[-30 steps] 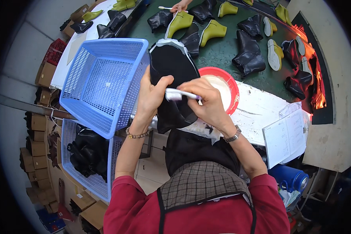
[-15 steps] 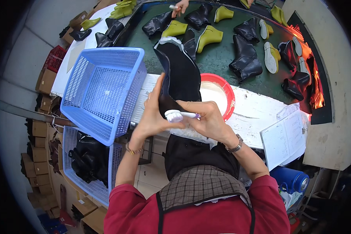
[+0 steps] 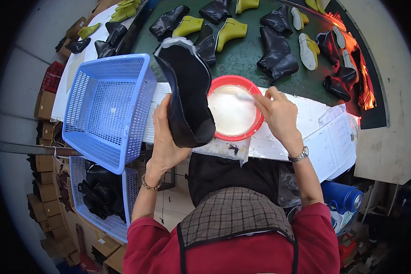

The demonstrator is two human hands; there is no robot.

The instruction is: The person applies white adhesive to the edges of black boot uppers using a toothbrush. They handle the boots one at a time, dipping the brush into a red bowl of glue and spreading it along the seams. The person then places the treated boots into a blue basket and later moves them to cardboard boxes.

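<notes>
My left hand grips a black boot upper, held upright over the white work ledge. My right hand pinches a small white brush whose tip rests in the white glue of a red bowl. The bowl sits just right of the boot. An empty blue plastic basket stands tilted at the left of the boot.
Several black and yellow-green boot uppers lie on the green conveyor table beyond the bowl. A glowing heater strip runs along the right. A paper sheet lies at the right; a lower basket of black uppers stands below left.
My right hand has left the boot and moved right, dipping the brush into the red bowl. My left hand has turned the boot more upright.
</notes>
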